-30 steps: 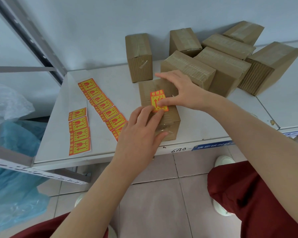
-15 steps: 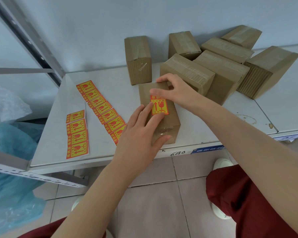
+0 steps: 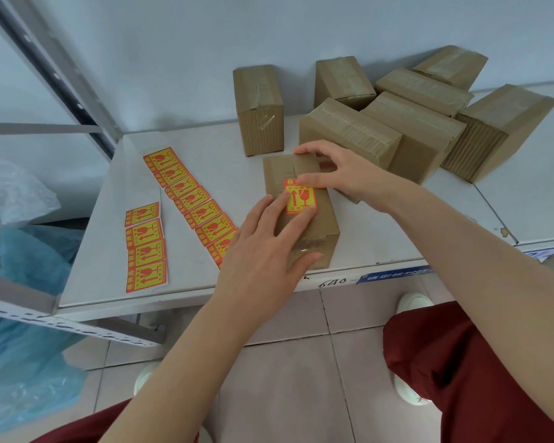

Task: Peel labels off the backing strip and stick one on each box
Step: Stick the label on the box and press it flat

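Red-and-yellow paper label (image 3: 301, 199) lies atop the small brown cardboard box (image 3: 282, 169), near worktop (image 3: 237, 174) edge. Left hand (image 3: 263, 251) and right hand (image 3: 346, 177) press it with extended fingers, gripping nothing. Label likely thin, limp; handle by edges.

Label strips (image 3: 191, 199) left of the labelled box (image 3: 327, 219), more boxes (image 3: 349, 132) behind, all on the table (image 3: 221, 161)
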